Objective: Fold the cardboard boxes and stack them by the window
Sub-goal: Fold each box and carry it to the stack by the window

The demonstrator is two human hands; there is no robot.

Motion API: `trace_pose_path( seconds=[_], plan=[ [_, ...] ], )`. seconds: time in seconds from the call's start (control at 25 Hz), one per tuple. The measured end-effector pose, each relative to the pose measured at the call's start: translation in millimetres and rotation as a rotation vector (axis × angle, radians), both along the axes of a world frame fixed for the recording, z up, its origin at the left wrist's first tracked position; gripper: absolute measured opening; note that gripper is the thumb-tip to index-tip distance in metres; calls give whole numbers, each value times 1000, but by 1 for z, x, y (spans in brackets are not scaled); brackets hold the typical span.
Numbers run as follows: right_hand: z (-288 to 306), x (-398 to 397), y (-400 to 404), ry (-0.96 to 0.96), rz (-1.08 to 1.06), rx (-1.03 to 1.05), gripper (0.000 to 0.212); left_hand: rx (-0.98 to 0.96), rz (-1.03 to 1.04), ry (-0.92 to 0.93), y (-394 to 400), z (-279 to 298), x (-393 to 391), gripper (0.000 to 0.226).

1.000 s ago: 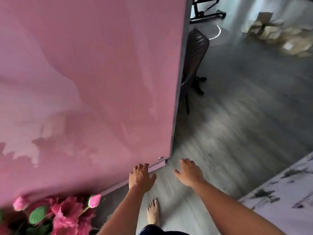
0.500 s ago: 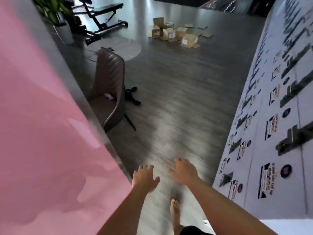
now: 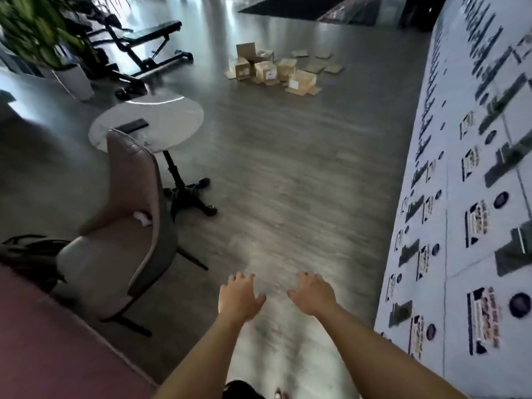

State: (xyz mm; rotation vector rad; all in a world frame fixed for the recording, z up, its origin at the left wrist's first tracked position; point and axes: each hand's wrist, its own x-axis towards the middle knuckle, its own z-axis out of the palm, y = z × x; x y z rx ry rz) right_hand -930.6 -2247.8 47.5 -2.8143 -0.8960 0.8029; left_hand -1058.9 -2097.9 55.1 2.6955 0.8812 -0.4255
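Several brown cardboard boxes (image 3: 270, 69) lie in a loose heap on the grey floor far ahead, some with white labels. Flattened cardboard pieces (image 3: 319, 64) lie just right of the heap. My left hand (image 3: 237, 296) and my right hand (image 3: 312, 292) hang out in front of me, palms down, fingers spread, both holding nothing. They are over bare floor, far short of the boxes.
A padded chair (image 3: 126, 240) stands close on my left beside a round white table (image 3: 149, 122) with a dark phone on it. A weight bench (image 3: 144, 44) and a potted plant (image 3: 34, 27) stand at the back left. White cartons with printed labels (image 3: 466, 226) line the right. A pink panel (image 3: 57, 349) fills the lower left.
My view has swung right, away from the pink panel, bringing the open floor and the distant boxes into sight. Both hands stay empty in front of me.
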Motion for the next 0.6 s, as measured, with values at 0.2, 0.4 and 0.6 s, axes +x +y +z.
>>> trace_pose_path(
  seconds=[0.2,0.4,0.6],
  plan=[
    [-7,101,73,13,-8,9,66,-3,20,13,72,-8,97,60],
    [-8,207,142,9,-68,-31,68,-28,-15,-10,148,-23,210,65],
    [12,334,204,-23,-136,-34,57,1,-62,9,225,-20,343,61]
  ],
)
